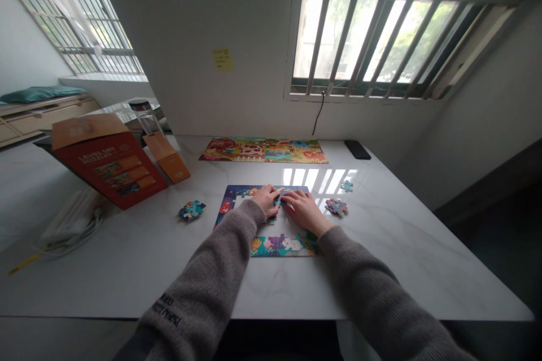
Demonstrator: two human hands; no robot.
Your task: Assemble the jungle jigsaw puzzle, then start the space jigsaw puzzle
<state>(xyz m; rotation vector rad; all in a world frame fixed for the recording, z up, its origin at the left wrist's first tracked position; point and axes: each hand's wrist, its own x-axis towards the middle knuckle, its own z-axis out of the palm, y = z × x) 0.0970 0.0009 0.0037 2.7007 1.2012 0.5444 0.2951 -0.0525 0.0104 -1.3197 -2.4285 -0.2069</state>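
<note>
A partly assembled jigsaw puzzle (279,245) lies on the white marbled table, with its colourful border joined around a bare middle. Over its upper part, my left hand (266,201) is closed, thumb and fingers on a small bluish puzzle piece (278,199). My right hand (305,210) comes in from the other side, fingers together and bent, their tips at the same piece. Fingers partly hide the piece and the puzzle's top edge; my right wrist covers some of the right border. Another small piece (271,222) shows just below my left hand.
Loose pieces form a left pile (192,210) and a right pile (337,207), with a single piece (347,185) beyond. Behind lies a finished puzzle strip (262,150); a phone (358,150) is right of it. At left stand an open red box (110,163), a glass bottle (146,117) and cables (80,231).
</note>
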